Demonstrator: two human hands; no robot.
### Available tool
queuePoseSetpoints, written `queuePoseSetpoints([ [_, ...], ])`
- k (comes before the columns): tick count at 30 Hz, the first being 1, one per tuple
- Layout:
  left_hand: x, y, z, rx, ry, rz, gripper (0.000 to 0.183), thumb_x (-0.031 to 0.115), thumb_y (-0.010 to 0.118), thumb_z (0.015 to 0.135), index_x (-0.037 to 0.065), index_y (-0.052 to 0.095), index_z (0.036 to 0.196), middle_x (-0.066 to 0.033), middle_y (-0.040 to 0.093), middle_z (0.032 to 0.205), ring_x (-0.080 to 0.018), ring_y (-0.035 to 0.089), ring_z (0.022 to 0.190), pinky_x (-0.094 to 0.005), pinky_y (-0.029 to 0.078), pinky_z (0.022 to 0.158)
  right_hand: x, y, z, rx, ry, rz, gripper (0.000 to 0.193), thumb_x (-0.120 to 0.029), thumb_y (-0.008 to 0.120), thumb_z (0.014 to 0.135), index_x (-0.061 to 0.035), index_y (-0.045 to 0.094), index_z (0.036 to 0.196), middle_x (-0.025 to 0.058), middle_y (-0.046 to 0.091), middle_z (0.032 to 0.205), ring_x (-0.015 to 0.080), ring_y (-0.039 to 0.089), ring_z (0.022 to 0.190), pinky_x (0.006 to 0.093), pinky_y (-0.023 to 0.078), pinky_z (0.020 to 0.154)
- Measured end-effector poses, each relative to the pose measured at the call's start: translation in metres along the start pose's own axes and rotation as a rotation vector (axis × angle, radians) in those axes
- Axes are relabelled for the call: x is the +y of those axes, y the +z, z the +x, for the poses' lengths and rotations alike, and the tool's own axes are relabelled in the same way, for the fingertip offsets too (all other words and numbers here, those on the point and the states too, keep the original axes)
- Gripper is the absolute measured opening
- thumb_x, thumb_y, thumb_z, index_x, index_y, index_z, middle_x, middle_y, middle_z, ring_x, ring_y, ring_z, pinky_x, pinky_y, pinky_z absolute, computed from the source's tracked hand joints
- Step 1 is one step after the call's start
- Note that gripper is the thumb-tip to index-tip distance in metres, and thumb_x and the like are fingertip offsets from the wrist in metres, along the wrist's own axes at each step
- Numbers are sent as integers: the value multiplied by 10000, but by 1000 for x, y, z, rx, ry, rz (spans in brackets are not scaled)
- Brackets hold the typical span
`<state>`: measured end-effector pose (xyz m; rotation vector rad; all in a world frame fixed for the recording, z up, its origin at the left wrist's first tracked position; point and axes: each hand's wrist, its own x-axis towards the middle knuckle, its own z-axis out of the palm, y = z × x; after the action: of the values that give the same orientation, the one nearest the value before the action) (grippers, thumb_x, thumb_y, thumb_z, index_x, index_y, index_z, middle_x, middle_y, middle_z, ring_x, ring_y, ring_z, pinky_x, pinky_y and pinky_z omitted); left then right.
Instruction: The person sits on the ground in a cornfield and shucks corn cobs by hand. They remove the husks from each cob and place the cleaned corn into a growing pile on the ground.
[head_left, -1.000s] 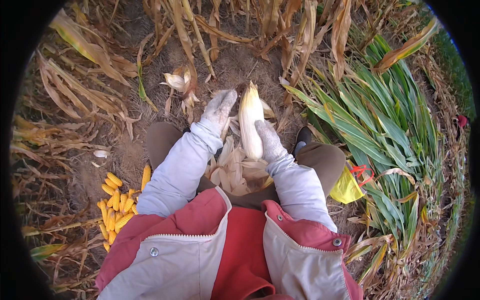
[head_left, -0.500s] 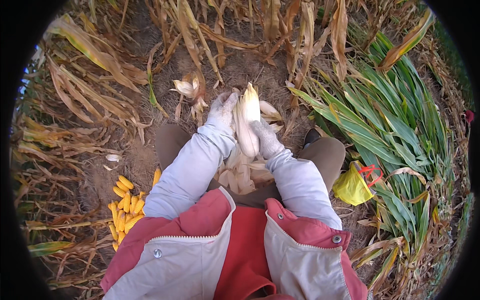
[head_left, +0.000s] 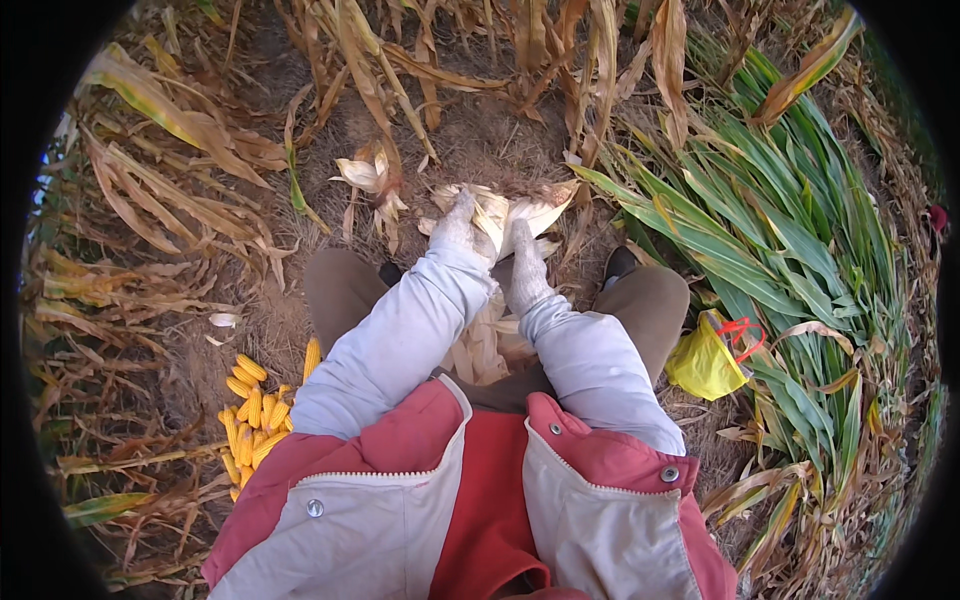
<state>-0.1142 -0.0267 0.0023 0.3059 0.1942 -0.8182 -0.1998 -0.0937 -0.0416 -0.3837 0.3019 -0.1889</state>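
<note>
One corn husk [head_left: 491, 214] lies at 12 o'clock: I have the left hand [head_left: 459, 226] closed on its left side, the right hand [head_left: 527, 268] pinching its flap [head_left: 543, 209]. That flap's long axis points toward 2 o'clock, nearer the right hand.

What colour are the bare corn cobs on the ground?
Golden yellow; the corn cobs show best in the head view.
</note>
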Motion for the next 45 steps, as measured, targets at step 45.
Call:
queuePoseSetpoints([
  [45, 34, -24, 5, 168, 118, 1176, 275, 258, 516, 960, 25, 616, 1066, -124, 664, 956, -273, 652, 860, -400, 549, 753, -24, -11, -1, -177, -60, -184, 511, -361, 502, 985, -11, 469, 1356, 133, 615, 1207, 256, 638, 1042, 366, 550, 870],
])
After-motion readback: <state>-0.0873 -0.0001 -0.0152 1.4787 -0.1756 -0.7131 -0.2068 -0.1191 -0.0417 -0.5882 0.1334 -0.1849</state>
